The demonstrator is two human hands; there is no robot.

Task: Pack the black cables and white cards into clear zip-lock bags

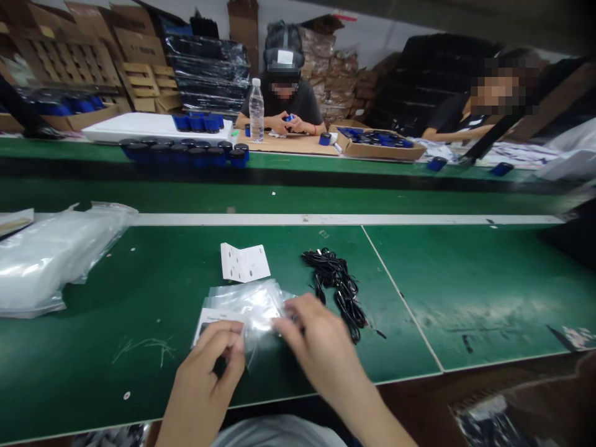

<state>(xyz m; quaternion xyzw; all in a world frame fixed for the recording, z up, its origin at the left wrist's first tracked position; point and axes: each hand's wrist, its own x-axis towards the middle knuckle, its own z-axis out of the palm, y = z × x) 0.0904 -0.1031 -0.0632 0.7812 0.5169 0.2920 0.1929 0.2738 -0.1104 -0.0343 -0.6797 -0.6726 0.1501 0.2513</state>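
In the head view, a clear plastic bag (261, 316) lies between my two hands above the green table. My left hand (215, 354) pinches the bag's left edge between thumb and fingers. On the other side, my right hand (319, 338) has thumb and fingers closed at the bag's right edge; its fingertips are slightly blurred. Under the bag are more clear bags (223, 295) and a printed white sheet (209, 316), partly covered by my left hand. Just beyond lies a folded white leaflet (244, 262). Bundled black cables (333, 273) rest right of it, near my right hand.
A stack of clear plastic bags (51, 248) lies at the left. Across the table stand blue jars with black lids (186, 152), a water bottle (256, 112) and a cardboard tray (372, 149) of blue parts. Two people sit opposite; one person's hands (292, 123) hold a blue item.
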